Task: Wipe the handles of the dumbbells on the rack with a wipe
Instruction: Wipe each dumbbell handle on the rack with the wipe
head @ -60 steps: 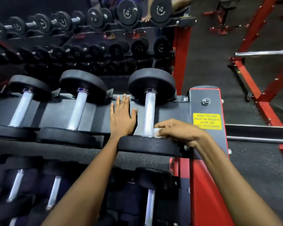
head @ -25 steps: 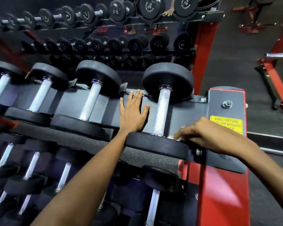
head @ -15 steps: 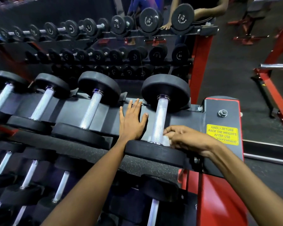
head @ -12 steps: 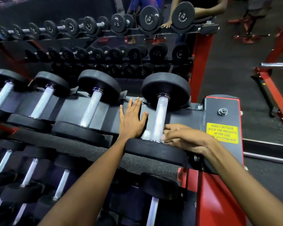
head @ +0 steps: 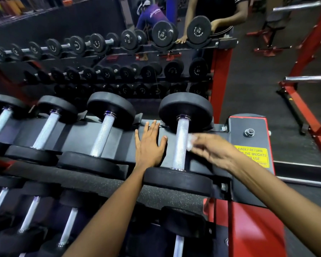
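The rightmost dumbbell on the top shelf has a knurled silver handle (head: 181, 143) between two black round heads. My right hand (head: 211, 149) is blurred just right of that handle, pinching a small white wipe (head: 190, 140) at mid-handle height; the wipe sits beside the handle, and whether it touches is unclear. My left hand (head: 149, 145) lies flat, fingers spread, on the grey rack shelf (head: 78, 134) left of the same handle. Three more dumbbells with silver handles (head: 103, 136) line the shelf to the left.
A lower shelf of dumbbells (head: 69, 225) sits below. The red rack post with a yellow notice (head: 252, 154) is at right. A wall mirror behind reflects the rack and a standing person (head: 217, 17). Red equipment frames (head: 308, 112) stand on the dark floor at right.
My right hand has moved up from the near end of the handle to its middle, carrying the wipe on the handle's right side. The left hand has stayed flat on the shelf.
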Demonstrator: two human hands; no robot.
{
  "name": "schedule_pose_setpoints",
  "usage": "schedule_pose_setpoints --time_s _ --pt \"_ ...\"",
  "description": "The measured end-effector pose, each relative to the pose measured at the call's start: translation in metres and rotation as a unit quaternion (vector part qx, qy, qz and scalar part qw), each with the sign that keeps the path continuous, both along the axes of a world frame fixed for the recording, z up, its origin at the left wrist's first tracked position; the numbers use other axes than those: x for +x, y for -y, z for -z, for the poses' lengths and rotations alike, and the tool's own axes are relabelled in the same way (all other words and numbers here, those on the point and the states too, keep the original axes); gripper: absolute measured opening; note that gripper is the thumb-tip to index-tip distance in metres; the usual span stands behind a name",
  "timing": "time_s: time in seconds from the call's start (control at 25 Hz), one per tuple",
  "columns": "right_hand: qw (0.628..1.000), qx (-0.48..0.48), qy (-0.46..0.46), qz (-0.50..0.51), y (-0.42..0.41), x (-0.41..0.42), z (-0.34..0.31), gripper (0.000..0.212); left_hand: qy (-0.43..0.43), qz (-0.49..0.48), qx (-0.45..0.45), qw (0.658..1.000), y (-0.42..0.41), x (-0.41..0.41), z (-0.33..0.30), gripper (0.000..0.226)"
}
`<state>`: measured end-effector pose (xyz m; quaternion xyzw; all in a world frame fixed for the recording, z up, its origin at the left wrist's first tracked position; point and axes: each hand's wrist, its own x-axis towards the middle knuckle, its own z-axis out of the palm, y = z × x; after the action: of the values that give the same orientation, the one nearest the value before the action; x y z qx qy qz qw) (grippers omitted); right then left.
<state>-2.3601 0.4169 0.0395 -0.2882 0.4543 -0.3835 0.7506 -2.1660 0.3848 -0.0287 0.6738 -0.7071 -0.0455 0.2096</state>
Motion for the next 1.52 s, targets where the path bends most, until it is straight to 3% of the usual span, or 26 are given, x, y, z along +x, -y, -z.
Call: schedule_pose_setpoints --time_s 0.12,0.28,0.44,0.48,0.6,0.68,0.8,0.92,0.96,1.0,1.08,1.12,1.2,1.28,1.32,1.4,1.44,1.48,1.52 --pt "0.991 0.033 -0.073 -0.103 -0.007 -0.001 -0.003 0.021 0.006 0.002 -0.002 1.000 0.003 -0.001 -0.001 0.058" --pt "0.992 -0.067 -0.083 0.073 0.013 0.000 -0.016 0.016 0.005 -0.002 0.003 1.000 -0.001 -0.001 -0.001 0.058" --pt "0.954 -0.186 -0.221 -0.085 -0.033 -0.009 -0.002 0.026 0.000 0.004 -0.003 1.000 0.000 -0.001 -0.001 0.058" --pt "0.927 -0.247 -0.279 -0.040 -0.025 -0.011 -0.001 0.026 -0.001 0.005 -0.003 1.000 0.002 -0.001 -0.001 0.058" --pt "0.797 -0.429 -0.412 0.104 -0.001 -0.004 -0.008 0.025 -0.004 0.002 -0.002 1.000 -0.001 0.000 -0.002 0.058" --pt "0.770 -0.481 -0.418 0.021 -0.015 -0.003 0.001 0.026 -0.002 0.003 0.003 1.000 -0.003 -0.001 -0.003 0.058" --pt "0.661 -0.583 -0.438 -0.180 -0.025 -0.008 0.001 0.024 -0.001 0.005 -0.006 1.000 0.001 0.000 -0.002 0.058" --pt "0.613 -0.604 -0.503 -0.085 0.009 -0.010 -0.014 0.026 -0.012 0.005 -0.005 1.000 0.000 0.000 -0.002 0.058" --pt "0.620 -0.590 -0.512 -0.068 0.011 -0.012 -0.009 0.024 -0.012 0.005 -0.004 1.000 -0.001 0.000 -0.001 0.058" --pt "0.620 -0.578 -0.524 -0.081 0.002 -0.013 -0.006 0.021 -0.012 0.005 -0.003 1.000 -0.001 0.000 -0.001 0.058" --pt "0.590 -0.621 -0.458 -0.240 -0.022 -0.017 -0.001 0.032 -0.008 0.005 -0.006 1.000 0.000 0.000 -0.001 0.058" --pt "0.554 -0.633 -0.460 -0.284 -0.020 -0.017 -0.003 0.037 -0.005 0.006 -0.010 1.000 0.002 0.000 -0.001 0.058" --pt "0.572 -0.625 -0.457 -0.271 0.001 -0.024 -0.020 0.037 0.000 0.006 -0.009 1.000 0.002 0.001 -0.001 0.059" --pt "0.513 -0.670 -0.496 -0.205 0.015 -0.025 -0.017 0.038 -0.002 0.005 -0.010 1.000 0.000 0.001 0.001 0.059" --pt "0.465 -0.693 -0.501 -0.231 0.011 -0.027 -0.003 0.041 -0.003 0.006 -0.009 1.000 -0.001 0.000 0.001 0.060" --pt "0.405 -0.740 -0.443 -0.302 0.000 -0.023 0.012 0.045 0.001 0.009 -0.008 1.000 0.000 0.000 0.000 0.066" --pt "0.352 -0.759 -0.437 -0.330 0.006 -0.026 0.010 0.047 0.004 0.009 -0.009 1.000 0.002 0.000 0.001 0.068" --pt "0.324 -0.767 -0.450 -0.322 0.019 -0.027 0.000 0.047 0.009 0.009 -0.009 1.000 0.002 0.000 0.001 0.068" --pt "0.340 -0.759 -0.477 -0.284 0.029 -0.023 -0.016 0.046 0.015 0.009 -0.008 1.000 0.002 0.001 0.002 0.068"
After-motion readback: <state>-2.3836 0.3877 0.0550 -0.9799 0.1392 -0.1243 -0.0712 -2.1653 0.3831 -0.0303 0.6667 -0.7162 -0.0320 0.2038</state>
